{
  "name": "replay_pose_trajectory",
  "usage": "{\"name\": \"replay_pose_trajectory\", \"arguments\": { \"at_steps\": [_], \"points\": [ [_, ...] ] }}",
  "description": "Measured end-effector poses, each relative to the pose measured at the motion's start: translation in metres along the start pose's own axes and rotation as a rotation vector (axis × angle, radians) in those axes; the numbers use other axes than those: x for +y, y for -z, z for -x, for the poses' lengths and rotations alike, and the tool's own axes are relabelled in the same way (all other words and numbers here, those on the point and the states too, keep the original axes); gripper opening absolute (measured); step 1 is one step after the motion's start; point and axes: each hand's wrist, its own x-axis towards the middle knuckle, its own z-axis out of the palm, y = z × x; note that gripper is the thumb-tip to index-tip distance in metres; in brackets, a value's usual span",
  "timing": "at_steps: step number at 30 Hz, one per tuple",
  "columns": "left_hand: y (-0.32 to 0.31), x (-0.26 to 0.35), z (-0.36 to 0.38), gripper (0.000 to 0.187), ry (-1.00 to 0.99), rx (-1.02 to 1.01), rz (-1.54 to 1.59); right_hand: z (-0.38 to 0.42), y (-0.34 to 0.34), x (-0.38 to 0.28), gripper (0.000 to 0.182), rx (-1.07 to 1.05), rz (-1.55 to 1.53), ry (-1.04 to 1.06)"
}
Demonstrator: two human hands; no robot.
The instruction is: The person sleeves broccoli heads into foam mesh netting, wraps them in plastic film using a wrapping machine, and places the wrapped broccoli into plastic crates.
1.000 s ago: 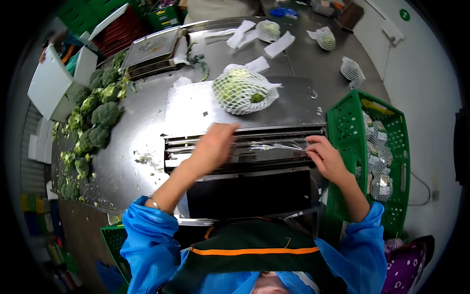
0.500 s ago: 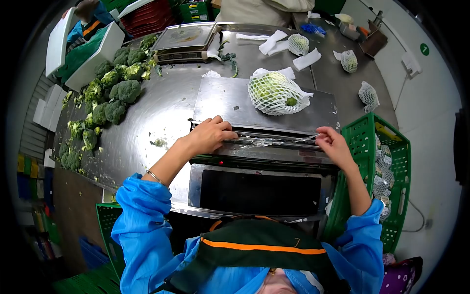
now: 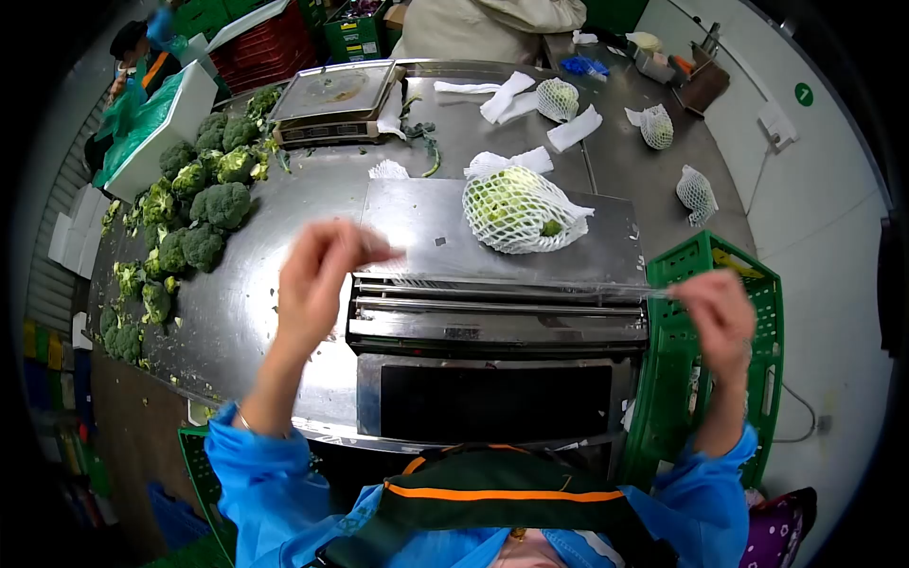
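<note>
A strip of clear cling film (image 3: 606, 288) stretches above the steel rollers of the wrapping machine (image 3: 464, 333). At its right end my right hand (image 3: 718, 317) is closed in a pinch on the film, over the green crate. My left hand (image 3: 322, 270), blurred by motion, is raised left of the rollers with fingers pinched at the film's other end. Film near the left fingertips is hard to see. Behind the rollers, a round pale-green vegetable in a white foam net (image 3: 519, 210) lies on the steel plate (image 3: 407, 222); neither hand touches it.
Broccoli heads (image 3: 220, 205) lie piled at the left. A weighing scale (image 3: 331, 99) stands at the back, beside foam nets (image 3: 573, 128). The green crate (image 3: 653, 407) at the right holds netted packs. Two people are beyond the table, one by a white box (image 3: 156, 142).
Both hands have lifted off the rollers and moved apart, the left to the left and the right outward. The crumpled film is now drawn out into a straighter strip.
</note>
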Motion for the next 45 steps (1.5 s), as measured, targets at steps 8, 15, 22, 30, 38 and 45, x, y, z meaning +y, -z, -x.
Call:
{"name": "replay_pose_trajectory", "arguments": {
  "at_steps": [8, 15, 22, 30, 38, 45],
  "points": [
    [0.003, -0.154, -0.160, 0.064, -0.407, -0.512, -0.962, -0.119, -0.102, 0.158, 0.027, -0.025, 0.216, 0.356],
    [-0.054, -0.172, -0.114, 0.110, -0.258, -0.705, -0.629, -0.058, -0.196, 0.127, 0.063, -0.408, -0.983, -0.347],
    [-0.055, -0.080, -0.046, 0.093, 0.191, -0.813, -0.259, -0.014, -0.135, 0.077, 0.059, -0.484, -1.584, -0.926],
    [-0.032, -0.027, 0.151, 0.032, 0.728, -0.785, 0.133, 0.146, -0.149, 0.025, 0.029, -0.481, -0.734, -0.630],
    [-0.032, -0.029, 0.205, 0.029, 0.874, -0.260, 0.345, 0.171, -0.132, -0.056, 0.017, 0.003, -0.989, -1.233],
    [-0.080, -0.086, 0.169, 0.013, 0.833, 0.234, 0.566, 0.210, -0.120, -0.069, 0.023, 0.180, -1.434, -1.346]
  ]
}}
